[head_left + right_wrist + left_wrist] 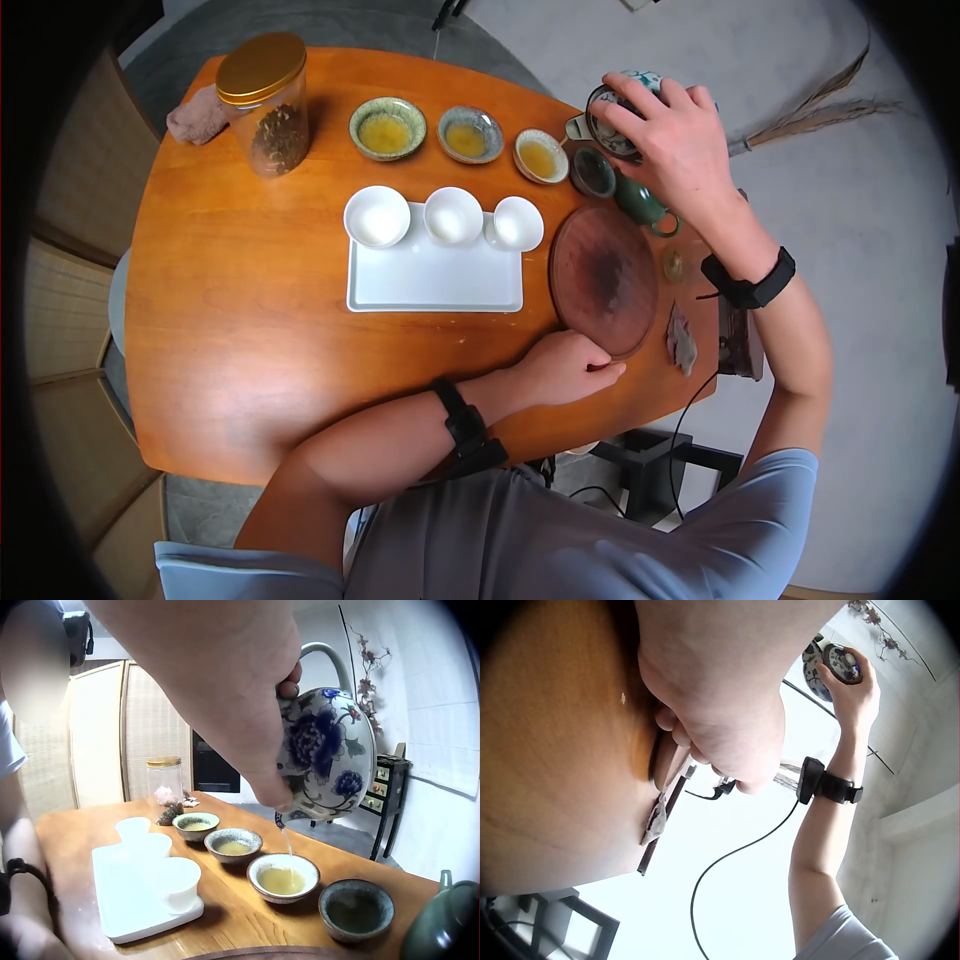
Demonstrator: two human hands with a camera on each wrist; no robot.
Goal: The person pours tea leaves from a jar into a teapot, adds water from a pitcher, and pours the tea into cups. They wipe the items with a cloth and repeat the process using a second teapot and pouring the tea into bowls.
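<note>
My right hand [680,140] grips a blue-and-white floral teapot [330,757], fingers spread over its lid. The pot is tilted, and a thin stream runs from its spout into a small speckled bowl [256,885] of yellow tea. Two more bowls, one green [357,147] and one grey-blue [445,150], hold yellow tea in the same row. Beside the bowl under the spout sits a dark bowl [327,921]. My left hand [565,368] holds nothing and rests with curled fingers against the near edge of a round brown board [575,285].
Three white cups [381,217] stand along the back of a white tray [435,290]. A gold-lidded jar [270,100] and a pinkish cloth [195,118] are at the far left. A green pot [442,922] stands right of the dark bowl. A cable [685,420] hangs off the right edge.
</note>
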